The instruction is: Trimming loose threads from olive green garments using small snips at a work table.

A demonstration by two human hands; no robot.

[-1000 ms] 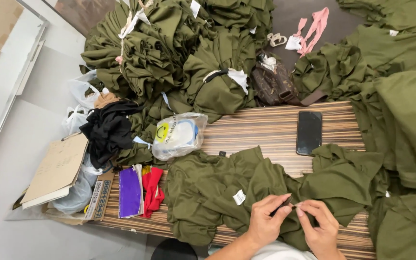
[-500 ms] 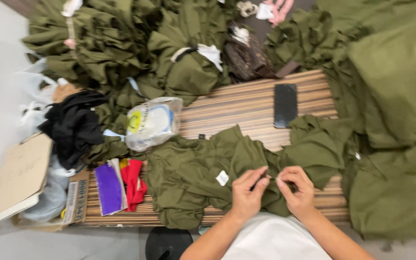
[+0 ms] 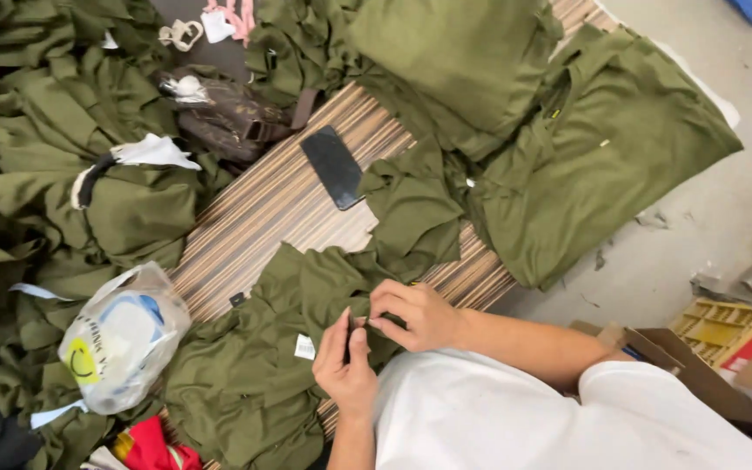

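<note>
An olive-green garment (image 3: 258, 365) lies crumpled on the striped wooden table (image 3: 280, 209) in front of me, a small white tag on it. My left hand (image 3: 345, 361) and my right hand (image 3: 415, 313) meet over its near edge. Both pinch a small fold of the green fabric between thumb and fingers. A black phone (image 3: 332, 165) lies flat on the table beyond the garment.
Piles of olive garments (image 3: 550, 139) cover the table's far and right sides and hang over its edge. A clear plastic bag (image 3: 119, 335) sits at left, a brown bag (image 3: 228, 117) further back. Cardboard boxes (image 3: 724, 335) stand on the floor at right.
The view has swung to the right and tilted. My hands stay together on the garment's edge, pinching the fabric closer to my body.
</note>
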